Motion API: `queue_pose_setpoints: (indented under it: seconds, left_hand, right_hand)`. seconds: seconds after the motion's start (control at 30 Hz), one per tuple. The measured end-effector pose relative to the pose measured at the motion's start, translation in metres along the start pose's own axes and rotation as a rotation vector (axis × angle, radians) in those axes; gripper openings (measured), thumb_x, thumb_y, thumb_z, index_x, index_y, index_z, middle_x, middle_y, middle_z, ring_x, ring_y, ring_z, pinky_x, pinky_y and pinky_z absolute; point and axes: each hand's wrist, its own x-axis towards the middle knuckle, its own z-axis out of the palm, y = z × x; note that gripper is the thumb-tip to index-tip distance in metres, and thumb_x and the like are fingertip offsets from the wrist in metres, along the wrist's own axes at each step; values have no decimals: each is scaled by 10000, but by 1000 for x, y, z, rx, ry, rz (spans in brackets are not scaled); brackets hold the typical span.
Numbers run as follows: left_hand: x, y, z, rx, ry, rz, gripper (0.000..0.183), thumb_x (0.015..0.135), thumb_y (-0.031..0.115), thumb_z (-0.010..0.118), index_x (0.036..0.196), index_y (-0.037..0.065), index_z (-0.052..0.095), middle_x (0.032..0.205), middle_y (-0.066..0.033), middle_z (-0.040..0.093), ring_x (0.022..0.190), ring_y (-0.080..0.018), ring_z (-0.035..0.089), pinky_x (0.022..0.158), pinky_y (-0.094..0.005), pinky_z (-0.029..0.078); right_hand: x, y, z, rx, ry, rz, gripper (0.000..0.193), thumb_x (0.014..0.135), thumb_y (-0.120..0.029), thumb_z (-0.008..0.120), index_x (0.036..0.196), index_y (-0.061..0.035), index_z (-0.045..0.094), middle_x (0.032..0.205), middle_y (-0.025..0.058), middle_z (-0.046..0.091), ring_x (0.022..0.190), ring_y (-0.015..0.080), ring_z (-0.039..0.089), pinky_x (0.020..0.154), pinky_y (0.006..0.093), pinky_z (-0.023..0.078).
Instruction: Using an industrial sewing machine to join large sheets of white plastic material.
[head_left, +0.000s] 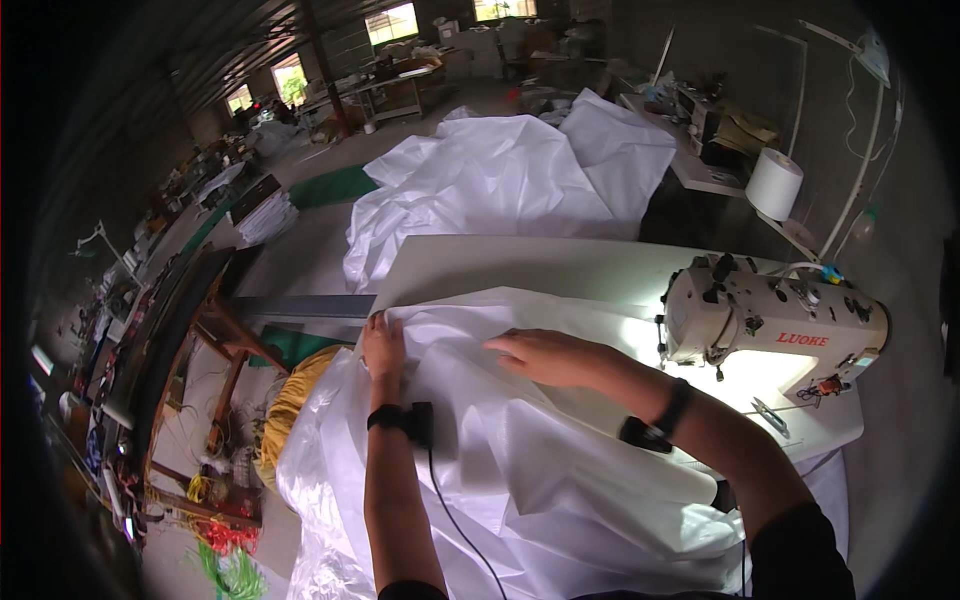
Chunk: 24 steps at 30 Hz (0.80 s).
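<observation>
A large sheet of white, slightly glossy fabric [560,470] covers the front of the sewing table and hangs in folds toward me. My left hand [383,348] is at the sheet's far left edge, its fingers closed on the material. Over the middle of the sheet, my right hand [540,357] points left with fingers stretched out, holding nothing. Both wrists wear black bands with small boxes. To the right stands a white sewing machine [770,325], its lamp lighting the table beneath the arm.
Thread snips [771,418] lie on the table [500,262] near the machine. A white thread cone [774,185] stands behind it. Beyond the table is a heap of white fabric [490,170]. At left are a wooden frame [225,345], a yellow cloth bundle [298,405] and green strands [232,572].
</observation>
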Motion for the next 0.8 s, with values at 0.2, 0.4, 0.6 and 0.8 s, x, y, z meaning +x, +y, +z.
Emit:
queue_pose_setpoints:
  seconds: [0.2, 0.4, 0.6, 0.8]
  left_hand:
    - [-4, 43, -13, -74, -301, -67, 366, 921, 382, 563, 1079, 68, 665, 976, -220, 684, 960, -429, 628, 873, -492, 480]
    - [7, 23, -50, -50, -425, -247, 391, 880, 443, 607, 1007, 79, 669, 977, -200, 694, 948, -397, 648, 827, -484, 496]
    - [-13, -23, -53, -510, -165, -131, 717, 741, 186, 803, 1351, 55, 451, 1306, -175, 525, 1191, -336, 549, 976, -419, 467]
    - [-125, -60, -152, -322, 65, -100, 841, 780, 213, 796, 1459, 1, 348, 1485, -205, 405, 1390, -343, 368, 1143, -381, 288]
  right_hand:
    - [91, 134, 43, -167, 666, 435, 625, 938, -427, 533, 1407, -36, 400, 1446, 149, 448, 1333, 323, 425, 1062, 496, 372]
    - [68, 129, 65, -352, 467, 614, 656, 953, -413, 517, 1469, -50, 335, 1567, 125, 255, 1429, 299, 274, 1149, 534, 228]
    - [131, -26, 94, 70, 392, -382, 494, 978, -366, 500, 1387, -91, 468, 1473, 132, 413, 1373, 320, 365, 1141, 458, 262]
    - [136, 54, 112, -380, 402, -113, 497, 947, -381, 551, 1371, -127, 497, 1485, 87, 403, 1363, 296, 382, 1127, 493, 270]
